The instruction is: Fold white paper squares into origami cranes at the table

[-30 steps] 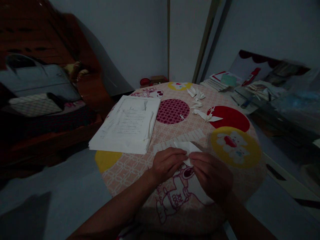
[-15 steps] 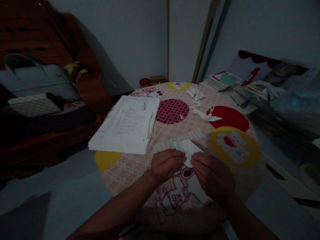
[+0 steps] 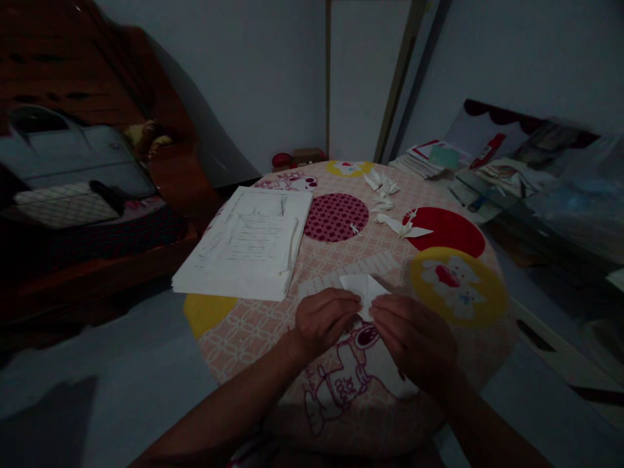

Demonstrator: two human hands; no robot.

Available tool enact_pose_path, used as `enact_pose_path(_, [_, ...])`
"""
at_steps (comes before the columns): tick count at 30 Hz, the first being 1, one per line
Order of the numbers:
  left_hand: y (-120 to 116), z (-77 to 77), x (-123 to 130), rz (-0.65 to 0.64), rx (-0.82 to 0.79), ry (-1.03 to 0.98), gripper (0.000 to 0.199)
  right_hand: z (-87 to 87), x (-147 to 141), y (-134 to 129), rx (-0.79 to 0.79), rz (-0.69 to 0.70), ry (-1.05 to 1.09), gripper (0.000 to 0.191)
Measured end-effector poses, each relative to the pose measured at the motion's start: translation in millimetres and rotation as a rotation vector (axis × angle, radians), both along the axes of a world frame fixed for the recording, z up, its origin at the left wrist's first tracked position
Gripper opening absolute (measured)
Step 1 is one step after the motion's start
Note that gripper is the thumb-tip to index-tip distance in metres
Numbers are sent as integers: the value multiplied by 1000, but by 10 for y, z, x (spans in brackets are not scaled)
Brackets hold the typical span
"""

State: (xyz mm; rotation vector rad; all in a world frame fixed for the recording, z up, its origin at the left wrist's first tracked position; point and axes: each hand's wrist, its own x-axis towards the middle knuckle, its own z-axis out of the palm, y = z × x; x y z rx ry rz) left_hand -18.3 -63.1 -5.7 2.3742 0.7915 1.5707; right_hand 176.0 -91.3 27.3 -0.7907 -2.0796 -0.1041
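Observation:
A small folded piece of white paper (image 3: 363, 286) is pinched between my two hands above the near part of the round table. My left hand (image 3: 325, 323) grips its left edge with thumb and fingers together. On the other side, my right hand (image 3: 414, 335) pinches the right edge, its fingertips close to those of the left. The paper's lower part is partly hidden by the fingers. Beyond the hands lie several folded paper cranes, the nearest a white paper crane (image 3: 404, 229) with its wings spread.
A thick stack of printed sheets (image 3: 244, 250) lies on the left of the patterned tablecloth (image 3: 234, 338). More paper cranes (image 3: 381, 184) sit at the far edge. To the right stands a glass-topped table (image 3: 517, 214) with papers; a bag (image 3: 78, 156) rests on a wooden bench at left.
My right hand has shifted slightly left, and its fingertips have come nearer the left hand's. The paper's right corner shows less than before.

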Motion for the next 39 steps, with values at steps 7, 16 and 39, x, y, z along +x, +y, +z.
enact_pose_path(7, [41, -32, 15, -38, -64, -12, 8, 21, -32, 41, 0, 25, 12, 23])
enact_pose_path(16, [71, -18, 43, -122, -215, -59, 7, -12, -31, 69, -161, 60, 98, 19])
enact_pose_path(39, [278, -152, -4, -370, -1493, -363, 36, -142, 86, 498, -1518, -90, 693, 19])
